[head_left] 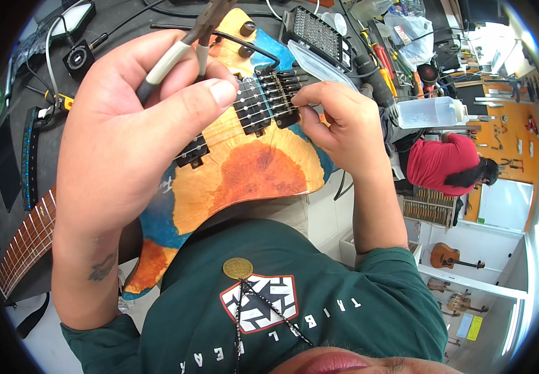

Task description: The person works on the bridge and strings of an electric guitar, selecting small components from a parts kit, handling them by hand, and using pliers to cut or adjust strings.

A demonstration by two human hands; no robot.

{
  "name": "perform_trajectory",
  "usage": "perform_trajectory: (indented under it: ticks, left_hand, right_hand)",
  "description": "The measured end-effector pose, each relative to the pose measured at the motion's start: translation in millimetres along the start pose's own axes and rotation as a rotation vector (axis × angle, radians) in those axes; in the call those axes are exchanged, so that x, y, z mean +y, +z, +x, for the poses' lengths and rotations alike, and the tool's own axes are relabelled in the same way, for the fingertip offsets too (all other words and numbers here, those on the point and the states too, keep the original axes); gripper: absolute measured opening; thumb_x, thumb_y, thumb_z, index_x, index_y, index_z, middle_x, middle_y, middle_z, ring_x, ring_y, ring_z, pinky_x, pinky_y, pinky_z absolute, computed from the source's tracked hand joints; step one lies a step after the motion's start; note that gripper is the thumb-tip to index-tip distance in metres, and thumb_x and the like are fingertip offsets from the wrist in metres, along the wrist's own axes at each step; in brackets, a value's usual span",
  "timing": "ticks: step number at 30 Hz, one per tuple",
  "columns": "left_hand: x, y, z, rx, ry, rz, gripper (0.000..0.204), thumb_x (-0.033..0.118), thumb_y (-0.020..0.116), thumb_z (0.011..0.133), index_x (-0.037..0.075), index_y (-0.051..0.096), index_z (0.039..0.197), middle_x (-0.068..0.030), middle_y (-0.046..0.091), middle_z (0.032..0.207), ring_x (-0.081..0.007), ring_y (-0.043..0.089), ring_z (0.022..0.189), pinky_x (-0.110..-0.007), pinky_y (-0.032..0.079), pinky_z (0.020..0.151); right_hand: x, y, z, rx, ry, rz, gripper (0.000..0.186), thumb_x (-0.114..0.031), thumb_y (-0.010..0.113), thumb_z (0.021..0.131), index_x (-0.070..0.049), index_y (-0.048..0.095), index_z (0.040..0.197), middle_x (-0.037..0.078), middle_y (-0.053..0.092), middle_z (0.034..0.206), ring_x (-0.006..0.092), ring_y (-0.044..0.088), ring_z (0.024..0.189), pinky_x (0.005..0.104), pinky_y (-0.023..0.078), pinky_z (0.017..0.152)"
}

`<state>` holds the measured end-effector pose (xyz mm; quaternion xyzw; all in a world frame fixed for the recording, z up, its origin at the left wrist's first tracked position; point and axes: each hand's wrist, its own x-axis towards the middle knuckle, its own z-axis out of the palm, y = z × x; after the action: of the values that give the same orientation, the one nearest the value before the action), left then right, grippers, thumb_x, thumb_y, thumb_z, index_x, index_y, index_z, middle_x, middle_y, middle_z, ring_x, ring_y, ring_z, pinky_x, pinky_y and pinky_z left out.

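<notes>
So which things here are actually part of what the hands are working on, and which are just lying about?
In use:
electric guitar
guitar bridge
pliers in the left hand
right hand, fingertips at the bridge

Lying about:
clear plastic bottle
black parts tray
screwdrivers
black cables

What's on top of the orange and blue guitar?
On the guitar lie strings, black pickups and a bridge. The right hand touches the bridge. The left hand, holding pliers, hides the neck joint.

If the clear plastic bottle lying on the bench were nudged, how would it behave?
The bottle lies on its side and looks round, so it would probably roll. It looks nearly empty, so likely light. Clutter beside it may stop it.
</notes>
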<state>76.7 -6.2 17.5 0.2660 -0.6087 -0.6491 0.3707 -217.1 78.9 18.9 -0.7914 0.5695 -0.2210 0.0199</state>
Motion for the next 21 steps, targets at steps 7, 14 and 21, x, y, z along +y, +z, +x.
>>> perform_trajectory:
  ticks: [7, 14, 21]
  left_hand:
    - [0.4, -0.6, -0.9, 0.001, 0.002, -0.001, 0.025, 0.016, 0.077, 0.100, 0.010, 0.056, 0.087, -0.0087, 0.075, 0.110, -0.0103, 0.064, 0.096, -0.031, 0.053, 0.096]
    - [1.0, -0.9, 0.3, 0.001, 0.002, -0.005, 0.025, 0.016, 0.076, 0.100, 0.010, 0.055, 0.087, -0.0086, 0.075, 0.110, -0.0103, 0.063, 0.095, -0.031, 0.053, 0.095]
    - [2.1, -0.4, 0.4, -0.008, -0.005, -0.007, 0.026, 0.015, 0.076, 0.100, 0.010, 0.055, 0.086, -0.0088, 0.075, 0.110, -0.0098, 0.063, 0.095, -0.031, 0.054, 0.095]
  right_hand:
    - [2.9, 0.6, -0.3, 0.026, 0.027, 0.078, 0.019, -0.001, 0.080, 0.087, -0.006, 0.074, 0.104, 0.010, 0.077, 0.098, 0.0313, 0.075, 0.087, 0.0393, 0.061, 0.076]
    - [-0.2, -0.8, 5.5, -0.025, -0.007, 0.023, 0.018, -0.003, 0.081, 0.087, -0.007, 0.074, 0.103, 0.009, 0.076, 0.098, 0.0331, 0.074, 0.087, 0.0407, 0.061, 0.075]
    - [-5.8, -5.1, 8.4, -0.084, -0.038, -0.091, 0.018, 0.002, 0.080, 0.087, -0.005, 0.076, 0.103, 0.009, 0.077, 0.101, 0.0285, 0.076, 0.087, 0.0369, 0.062, 0.075]
